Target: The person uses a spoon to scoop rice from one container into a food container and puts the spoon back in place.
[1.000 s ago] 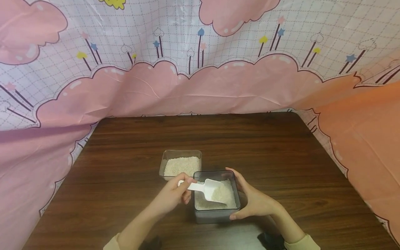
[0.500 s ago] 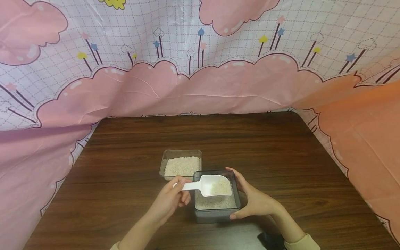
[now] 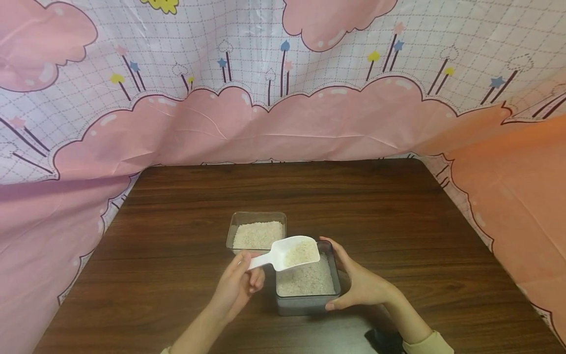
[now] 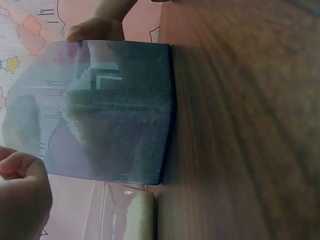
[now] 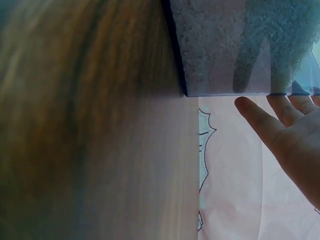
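Fingers of the left hand (image 3: 236,287) are curling round the handle of the white scoop (image 3: 289,253), pinching it low in the middle of the head view. That grip is keeping the bowl level, which I judge is stopping the rice (image 3: 300,251) in it from spilling. The scoop's long axis is running from lower left to upper right, handle toward the left hand, open mouth pointing right and slightly up, hovering over the grey container (image 3: 307,290). Just behind it, the clear container (image 3: 256,231) is sitting on the wooden table (image 3: 398,221). Further right, the right hand (image 3: 360,285) is wrapping the grey container's side, fingers spread along its wall, probably steadying it.
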Tool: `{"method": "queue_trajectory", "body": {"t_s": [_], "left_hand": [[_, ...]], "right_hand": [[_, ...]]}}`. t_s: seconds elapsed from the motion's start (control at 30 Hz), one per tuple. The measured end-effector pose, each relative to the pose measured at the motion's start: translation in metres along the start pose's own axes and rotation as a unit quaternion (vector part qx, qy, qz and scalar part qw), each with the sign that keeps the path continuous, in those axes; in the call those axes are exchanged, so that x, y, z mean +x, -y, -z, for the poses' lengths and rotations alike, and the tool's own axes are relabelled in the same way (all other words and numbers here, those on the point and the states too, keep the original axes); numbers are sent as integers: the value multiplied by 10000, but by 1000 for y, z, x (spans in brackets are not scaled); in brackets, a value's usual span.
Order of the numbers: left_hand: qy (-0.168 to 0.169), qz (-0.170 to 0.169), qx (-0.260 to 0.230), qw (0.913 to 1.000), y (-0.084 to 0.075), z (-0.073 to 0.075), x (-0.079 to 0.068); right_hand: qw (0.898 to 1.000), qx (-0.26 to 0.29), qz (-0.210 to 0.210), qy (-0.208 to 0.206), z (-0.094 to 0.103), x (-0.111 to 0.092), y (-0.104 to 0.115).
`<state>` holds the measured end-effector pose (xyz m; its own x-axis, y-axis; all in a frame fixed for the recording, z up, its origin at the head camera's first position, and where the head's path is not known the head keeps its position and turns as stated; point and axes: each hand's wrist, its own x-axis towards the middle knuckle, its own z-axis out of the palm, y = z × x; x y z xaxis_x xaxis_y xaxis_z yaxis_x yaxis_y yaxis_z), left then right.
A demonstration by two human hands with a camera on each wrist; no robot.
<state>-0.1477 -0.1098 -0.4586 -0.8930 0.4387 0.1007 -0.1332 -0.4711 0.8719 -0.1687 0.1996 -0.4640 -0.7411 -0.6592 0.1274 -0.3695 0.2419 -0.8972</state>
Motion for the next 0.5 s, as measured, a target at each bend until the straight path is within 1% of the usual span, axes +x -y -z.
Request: {"method": "queue_trajectory", "body": {"t_s": [0.07,0.2,0.37,0.5], "left_hand": [[141,-149,-152,9997,1,1,-1],[245,-221,-253,9991,1,1,-1],[194,-280,23,9994,-5,1,-1],[109,-492,208,9985,-16,6,2]], "right_hand": [[10000,32,-42,-17,0,0,0],[9999,52,-85,-45,0,0,0],[9999,54,-101,-58,-1,0,1],[9999,39,-149,-46,0,0,1]]}}
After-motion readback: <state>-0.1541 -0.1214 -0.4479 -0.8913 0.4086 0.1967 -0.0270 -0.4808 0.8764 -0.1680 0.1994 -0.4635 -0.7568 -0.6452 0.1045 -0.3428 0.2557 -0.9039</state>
